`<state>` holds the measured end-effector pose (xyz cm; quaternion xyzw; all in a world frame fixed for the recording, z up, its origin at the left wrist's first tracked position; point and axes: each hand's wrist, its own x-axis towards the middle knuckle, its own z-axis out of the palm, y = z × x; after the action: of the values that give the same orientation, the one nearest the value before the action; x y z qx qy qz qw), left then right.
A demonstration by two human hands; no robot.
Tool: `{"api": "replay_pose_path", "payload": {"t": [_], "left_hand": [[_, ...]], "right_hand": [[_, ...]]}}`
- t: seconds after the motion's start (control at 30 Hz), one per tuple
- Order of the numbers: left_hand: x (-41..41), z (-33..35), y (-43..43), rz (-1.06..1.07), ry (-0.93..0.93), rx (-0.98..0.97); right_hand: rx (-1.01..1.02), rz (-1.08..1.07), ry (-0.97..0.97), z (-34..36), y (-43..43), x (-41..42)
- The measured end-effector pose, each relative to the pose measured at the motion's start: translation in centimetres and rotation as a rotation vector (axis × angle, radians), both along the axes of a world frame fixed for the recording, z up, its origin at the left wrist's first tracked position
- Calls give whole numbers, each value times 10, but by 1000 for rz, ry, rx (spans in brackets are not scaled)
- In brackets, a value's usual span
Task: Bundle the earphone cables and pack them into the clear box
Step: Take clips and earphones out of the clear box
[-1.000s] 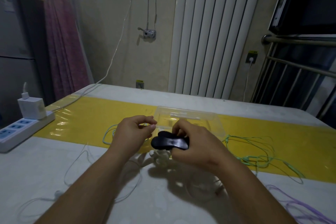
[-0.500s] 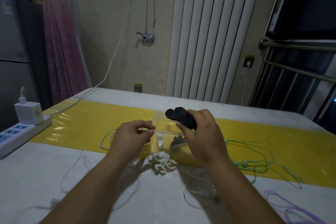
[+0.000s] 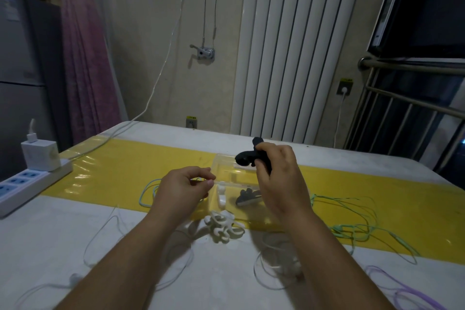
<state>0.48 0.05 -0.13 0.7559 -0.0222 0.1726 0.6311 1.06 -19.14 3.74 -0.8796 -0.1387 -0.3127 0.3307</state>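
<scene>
My right hand [image 3: 279, 181] grips a black rubbery piece [image 3: 245, 157] and holds it in the air above the far part of the clear box [image 3: 224, 160]. The open box lies on the yellow strip, with a dark grey piece [image 3: 247, 197] and a white piece [image 3: 222, 197] inside. My left hand [image 3: 182, 192] hovers just left of the box with curled fingers, thumb against forefinger. A mint-green earphone cable [image 3: 145, 192] runs into that pinch. Several white clips [image 3: 222, 226] lie in a pile in front of the box.
Thin white earphone cables [image 3: 105, 234] sprawl across the near table. A second green cable [image 3: 352, 225] tangles right of the box, and a purple cable [image 3: 402, 292] lies at the bottom right. A white power strip with a charger [image 3: 37, 176] sits at the left edge.
My right hand has lifted the black piece from low in front of the box up and away over it. The left hand has stayed in place.
</scene>
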Motion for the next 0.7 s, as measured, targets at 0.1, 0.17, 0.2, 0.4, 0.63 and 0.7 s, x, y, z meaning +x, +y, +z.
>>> {"api": "replay_pose_path", "payload": {"t": [0.1, 0.17, 0.2, 0.4, 0.63, 0.7], "left_hand": [[0, 0, 0, -3, 3, 10], [0, 0, 1, 0, 0, 22], [1, 0, 1, 2, -2, 25], [2, -1, 3, 5, -2, 29], [1, 0, 4, -18, 14, -4], [1, 1, 5, -20, 15, 3]], "right_hand": [[20, -18, -22, -2, -2, 0], [24, -25, -26, -2, -1, 1], [7, -17, -4, -1, 1, 2], [-223, 54, 162, 0, 3, -1], [-169, 214, -88, -10, 0, -22], [-217, 292, 85, -16, 2, -24]]}}
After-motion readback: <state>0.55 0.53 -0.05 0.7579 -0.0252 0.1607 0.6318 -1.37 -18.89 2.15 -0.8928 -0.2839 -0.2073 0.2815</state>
